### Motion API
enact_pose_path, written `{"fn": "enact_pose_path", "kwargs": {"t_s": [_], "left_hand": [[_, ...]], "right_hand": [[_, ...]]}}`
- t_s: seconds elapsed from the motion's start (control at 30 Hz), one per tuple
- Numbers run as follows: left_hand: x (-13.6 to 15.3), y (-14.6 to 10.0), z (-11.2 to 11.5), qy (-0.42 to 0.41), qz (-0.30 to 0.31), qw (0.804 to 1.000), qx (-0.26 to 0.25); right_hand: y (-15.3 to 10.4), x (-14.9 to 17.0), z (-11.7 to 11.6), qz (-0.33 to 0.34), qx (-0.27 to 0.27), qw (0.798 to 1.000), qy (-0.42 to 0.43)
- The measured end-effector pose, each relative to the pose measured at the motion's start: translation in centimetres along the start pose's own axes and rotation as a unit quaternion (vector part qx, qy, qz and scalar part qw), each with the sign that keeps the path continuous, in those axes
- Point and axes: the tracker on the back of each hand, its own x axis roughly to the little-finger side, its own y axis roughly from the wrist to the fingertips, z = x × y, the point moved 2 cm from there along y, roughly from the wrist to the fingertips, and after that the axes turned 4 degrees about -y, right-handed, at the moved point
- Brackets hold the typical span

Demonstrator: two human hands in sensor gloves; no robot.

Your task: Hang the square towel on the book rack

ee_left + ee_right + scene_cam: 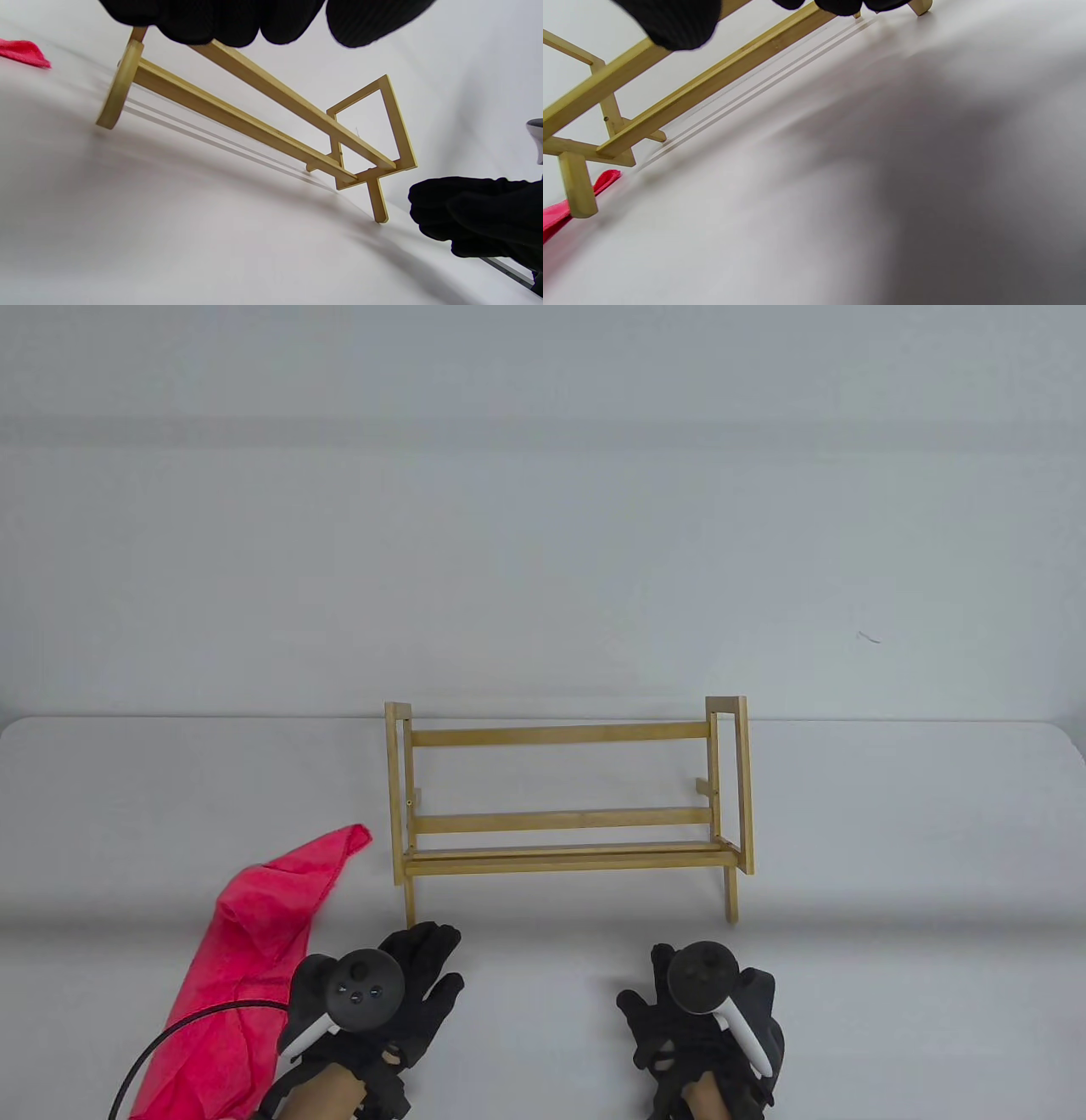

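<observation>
from the table view we see the red towel (246,967) lying crumpled, its length running from the near left edge up toward the rack (567,802), just beside our left hand (382,997); the right hand (700,1014) sits well apart. both hold nothing, fingers spread. the wrist views show only fingertips, probably relaxed.

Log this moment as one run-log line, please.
stage: pre-grasp | red towel: crumpled on table, left of book rack | left hand: empty, beside towel | right hand: empty | rack: bare
</observation>
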Motion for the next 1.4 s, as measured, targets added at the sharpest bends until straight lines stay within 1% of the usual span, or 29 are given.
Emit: {"fn": "enact_pose_path", "kwargs": {"t_s": [0.17, 0.37, 0.53, 0.77, 0.87, 1.0, 1.33, 1.4], "left_hand": [[-0.5, -0.4, -1.7, -0.003, 0.020, 0.999, -0.039], [0.0, -1.7, -4.9, -0.021, 0.034, 0.992, -0.117], [1.1, -2.4, -6.3, -0.030, 0.026, 0.988, -0.148], [2.2, -2.9, -7.6, -0.029, 0.008, 0.984, -0.176], [2.7, -3.1, -8.0, -0.028, -0.009, 0.982, -0.184], [3.8, -3.2, -8.0, -0.028, -0.047, 0.980, -0.190], [6.8, -3.4, -8.2, -0.017, -0.146, 0.971, -0.188], [7.4, -3.3, -8.1, -0.018, -0.166, 0.969, -0.182]], "right_hand": [[0.0, -0.1, -0.1, 0.002, -0.002, 1.000, -0.001], [0.0, -0.1, 0.0, 0.003, -0.003, 1.000, 0.001], [0.0, -0.2, -0.1, 0.006, -0.003, 1.000, 0.002], [0.0, -0.3, -0.1, 0.011, -0.004, 1.000, 0.005], [0.0, -0.3, -0.1, 0.012, -0.004, 1.000, 0.008], [0.0, -0.3, -0.1, 0.016, -0.004, 1.000, 0.012], [0.0, -0.6, 0.0, 0.031, -0.005, 0.999, 0.024], [0.0, -0.7, 0.0, 0.032, -0.005, 0.999, 0.026]]}}
